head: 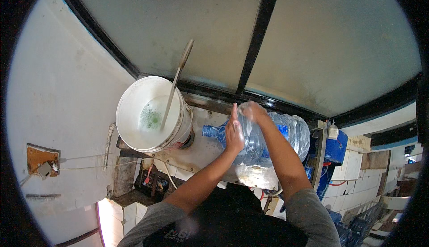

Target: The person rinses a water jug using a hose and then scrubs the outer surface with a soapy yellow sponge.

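A large clear-blue plastic water jug [261, 136] lies on its side on a metal-topped bench, its neck [210, 131] pointing left. Streaks of white suds coat its wall. My left hand [235, 134] is held flat, fingers straight, against the jug's shoulder. Over the jug's far side is my right hand [255, 112], bent and blurred. Something pale and wet shows at its fingers, but I cannot tell whether that is a pad or only foam. To the left stands a white plastic bucket [134, 109] with foamy greenish liquid [150, 118] and a long-handled tool [172, 89] leaning in it.
Behind the bench [201, 150] rises a frosted glass panel [201, 29] in a black frame. A wall with a socket board [43, 160] and cable is at left. To the right are a wooden post [319, 156] and a blue container [338, 148].
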### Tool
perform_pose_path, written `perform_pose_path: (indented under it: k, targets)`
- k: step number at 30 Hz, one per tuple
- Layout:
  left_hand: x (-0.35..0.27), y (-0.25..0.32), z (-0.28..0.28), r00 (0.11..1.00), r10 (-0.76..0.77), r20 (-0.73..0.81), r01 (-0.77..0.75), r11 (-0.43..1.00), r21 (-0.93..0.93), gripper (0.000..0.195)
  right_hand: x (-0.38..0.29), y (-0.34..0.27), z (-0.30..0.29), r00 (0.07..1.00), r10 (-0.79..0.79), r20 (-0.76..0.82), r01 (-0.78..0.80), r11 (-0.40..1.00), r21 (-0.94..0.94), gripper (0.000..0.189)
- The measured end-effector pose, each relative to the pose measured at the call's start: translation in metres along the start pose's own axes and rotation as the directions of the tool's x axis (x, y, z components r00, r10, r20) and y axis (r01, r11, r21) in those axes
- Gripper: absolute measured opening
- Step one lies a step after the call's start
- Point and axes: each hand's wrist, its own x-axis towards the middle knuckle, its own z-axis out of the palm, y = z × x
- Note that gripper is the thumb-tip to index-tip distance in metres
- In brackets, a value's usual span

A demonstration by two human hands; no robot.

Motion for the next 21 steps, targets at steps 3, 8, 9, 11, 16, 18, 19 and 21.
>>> perform_pose_path:
  k: [3,8,9,11,16,18,19,21]
  targets:
    - [0.001,0.001,0.003,1.000,-0.022,-0.008,0.022,1.000,-0.020,0.086,0.042,0.012,0.005,0.990,0.083,0.113,-0.085,0.996,0.010,0.038]
    - [0.006,-0.003,-0.005,0.981,-0.173,-0.085,0.166,0.983,-0.078,0.088,-0.088,-0.063,0.002,0.906,-0.201,-0.372,0.057,0.930,-0.364,0.058]
    - [0.006,-0.003,-0.006,0.979,-0.194,-0.069,0.188,0.979,-0.080,0.089,-0.093,-0.065,-0.001,0.930,-0.140,-0.341,0.030,0.951,-0.309,0.058]
    - [0.006,0.000,-0.010,0.978,-0.205,-0.038,0.203,0.977,-0.067,0.086,-0.106,-0.073,-0.016,0.963,-0.025,-0.267,-0.032,0.978,-0.208,0.060]
    - [0.001,0.001,0.005,0.994,-0.109,0.005,0.108,0.993,0.056,0.081,0.006,0.028,-0.029,0.912,0.302,0.276,-0.287,0.953,-0.097,0.055]
    - [0.002,-0.010,-0.006,0.993,-0.112,-0.034,0.114,0.990,0.085,0.079,0.005,0.000,-0.029,0.932,0.137,0.335,-0.140,0.990,-0.016,0.052]
    - [0.002,-0.017,-0.005,0.994,-0.085,-0.073,0.090,0.993,0.071,0.077,-0.023,-0.019,-0.020,0.997,0.025,0.068,-0.023,0.999,-0.031,0.054]
    - [-0.001,-0.020,-0.005,0.989,-0.132,-0.063,0.138,0.986,0.097,0.076,-0.091,-0.052,-0.001,0.950,-0.178,-0.258,0.137,0.976,-0.168,0.059]
